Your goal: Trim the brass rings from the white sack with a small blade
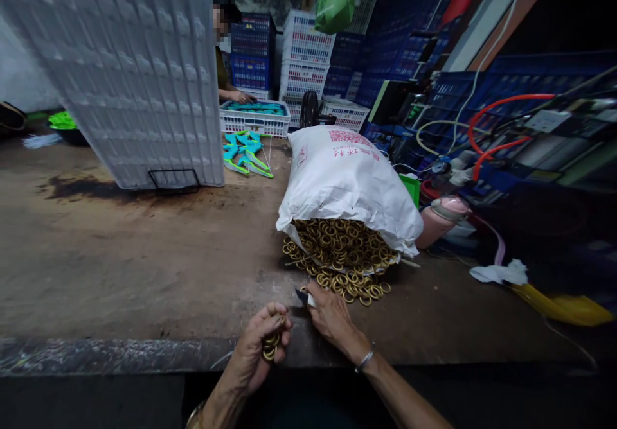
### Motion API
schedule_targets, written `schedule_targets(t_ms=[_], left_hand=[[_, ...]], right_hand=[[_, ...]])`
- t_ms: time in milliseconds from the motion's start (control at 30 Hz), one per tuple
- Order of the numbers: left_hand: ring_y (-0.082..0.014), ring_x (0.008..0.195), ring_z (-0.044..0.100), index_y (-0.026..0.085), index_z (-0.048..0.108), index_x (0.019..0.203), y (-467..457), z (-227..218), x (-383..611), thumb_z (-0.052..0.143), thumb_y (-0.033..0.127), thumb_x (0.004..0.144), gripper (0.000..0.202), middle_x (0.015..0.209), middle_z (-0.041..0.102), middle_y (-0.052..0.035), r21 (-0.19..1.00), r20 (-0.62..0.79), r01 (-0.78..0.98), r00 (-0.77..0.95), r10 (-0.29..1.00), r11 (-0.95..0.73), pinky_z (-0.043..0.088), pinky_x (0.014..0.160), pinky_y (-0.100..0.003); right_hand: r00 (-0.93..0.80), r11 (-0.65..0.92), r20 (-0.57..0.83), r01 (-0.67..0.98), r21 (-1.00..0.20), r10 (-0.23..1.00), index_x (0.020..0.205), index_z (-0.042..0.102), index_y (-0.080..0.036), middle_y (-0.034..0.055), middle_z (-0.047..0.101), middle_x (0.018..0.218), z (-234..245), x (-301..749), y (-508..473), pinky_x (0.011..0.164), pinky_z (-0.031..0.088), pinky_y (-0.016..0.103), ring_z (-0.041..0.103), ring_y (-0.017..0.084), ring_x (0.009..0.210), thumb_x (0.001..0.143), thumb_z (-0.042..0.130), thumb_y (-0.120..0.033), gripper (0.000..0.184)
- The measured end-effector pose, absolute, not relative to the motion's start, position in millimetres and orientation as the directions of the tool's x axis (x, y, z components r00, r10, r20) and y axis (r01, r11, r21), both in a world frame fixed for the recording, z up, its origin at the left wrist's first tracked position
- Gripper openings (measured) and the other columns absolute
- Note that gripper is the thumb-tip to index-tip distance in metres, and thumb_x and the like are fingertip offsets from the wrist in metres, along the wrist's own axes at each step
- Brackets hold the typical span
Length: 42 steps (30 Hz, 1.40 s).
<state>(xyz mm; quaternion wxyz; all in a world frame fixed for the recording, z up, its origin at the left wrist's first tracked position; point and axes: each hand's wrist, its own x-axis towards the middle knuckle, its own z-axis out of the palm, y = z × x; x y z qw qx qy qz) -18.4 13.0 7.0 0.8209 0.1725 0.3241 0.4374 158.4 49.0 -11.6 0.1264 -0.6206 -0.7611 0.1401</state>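
Note:
My left hand [263, 345] is closed around several brass-coloured rings [270, 347], just over the table's front edge. My right hand [333, 318] rests low over the table, at the near edge of a spilled heap of the same rings [354, 284]. In its fingers is what looks like a small knife [301, 296], with a dark pointed blade and a white part by the grip. Behind the heap a white woven sack [344, 172] lies on its side, its mouth facing me and full of rings.
A ribbed translucent panel [144, 82] stands upright at left on the wooden table [193, 243]. Teal and lime plastic pieces [245, 153] lie beyond it. Another person [222, 69] works at a white crate [255, 124]. A pink bottle [441, 220] and hoses are at right.

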Motion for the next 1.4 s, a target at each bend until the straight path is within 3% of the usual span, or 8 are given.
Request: schedule_targets(t_ms=[133,367,567,767,933,1067,1200,1400], left_hand=[[-0.0073,0.056,0.051,0.015,0.055,0.079,15.7,5.1,-18.5,0.072,0.030,0.064,0.027,0.076,0.057,-0.0021,0.523,-0.410,-0.634,0.398,0.820,0.569,0.028,0.037,-0.013],[-0.0055,0.055,0.049,0.015,0.049,0.071,17.0,0.9,-16.9,0.072,0.030,0.064,0.029,0.073,0.054,0.0001,0.537,-0.425,-0.643,0.353,0.833,0.546,0.025,0.036,-0.012],[-0.0031,0.041,0.039,0.018,0.045,0.074,17.7,-2.3,-7.5,0.067,0.043,0.067,0.034,0.057,0.044,0.0074,0.740,-0.442,-0.465,0.207,0.873,0.486,0.021,0.033,-0.012],[-0.0059,0.038,0.039,0.018,0.050,0.099,23.3,-8.8,1.2,0.060,0.050,0.068,0.046,0.052,0.044,0.0088,0.860,-0.432,-0.248,0.114,0.895,0.447,0.026,0.032,-0.014],[-0.0050,0.038,0.037,0.017,0.053,0.080,24.6,-6.1,2.0,0.057,0.052,0.069,0.038,0.052,0.043,0.0076,0.869,-0.412,-0.225,0.160,0.897,0.440,0.025,0.032,-0.014],[-0.0048,0.040,0.037,0.017,0.049,0.068,22.9,-5.2,-0.3,0.059,0.050,0.068,0.034,0.053,0.045,0.0067,0.867,-0.402,-0.262,0.133,0.906,0.424,0.026,0.034,-0.014],[-0.0049,0.038,0.035,0.017,0.049,0.064,21.1,-5.8,-0.6,0.056,0.047,0.073,0.031,0.047,0.042,0.0072,0.913,-0.373,-0.143,0.088,0.924,0.383,0.028,0.036,-0.015],[-0.0037,0.039,0.037,0.017,0.050,0.069,16.7,-2.6,-0.9,0.054,0.043,0.075,0.027,0.054,0.046,0.0060,0.899,-0.380,-0.162,0.173,0.909,0.407,0.028,0.035,-0.013]], right_hand=[[-0.068,0.068,0.016,0.880,-0.469,0.998,0.099,0.051,-0.020,0.0021,0.064,0.077,-17.3,166.3,44.1,0.059,0.032,0.023,0.058,0.016,0.068,0.081,0.043,-0.018,0.020],[0.010,0.000,0.027,0.926,-0.376,1.000,0.090,0.053,-0.020,0.0036,0.064,0.077,-14.4,153.4,49.8,0.058,0.029,0.023,0.058,0.016,0.069,0.083,0.049,-0.027,0.011],[-0.007,0.030,0.065,0.937,-0.349,0.998,0.081,0.051,-0.019,0.0017,0.059,0.076,-16.4,151.7,53.1,0.057,0.027,0.023,0.054,0.014,0.066,0.079,0.047,-0.017,0.005],[-0.131,0.173,0.115,0.812,-0.557,0.985,0.082,0.050,-0.020,0.0006,0.056,0.073,-16.9,150.1,40.8,0.060,0.032,0.022,0.051,0.014,0.065,0.078,0.044,-0.016,0.008],[-0.182,0.220,0.127,0.714,-0.664,0.975,0.081,0.050,-0.020,0.0002,0.055,0.070,-7.3,137.7,33.3,0.060,0.035,0.023,0.050,0.014,0.064,0.078,0.044,-0.018,0.007],[-0.186,0.159,0.056,0.601,-0.783,0.981,0.082,0.049,-0.020,-0.0015,0.052,0.068,1.2,131.6,33.3,0.059,0.035,0.022,0.048,0.013,0.062,0.082,0.043,-0.027,0.010],[-0.156,0.018,-0.064,0.472,-0.881,0.986,0.075,0.048,-0.019,-0.0035,0.047,0.063,5.4,129.7,35.5,0.056,0.035,0.021,0.045,0.011,0.059,0.084,0.039,-0.035,0.020],[-0.140,-0.090,-0.162,0.416,-0.905,0.977,0.067,0.046,-0.018,-0.0051,0.044,0.056,4.0,130.7,37.0,0.054,0.033,0.021,0.041,0.010,0.055,0.081,0.040,-0.036,0.024]])
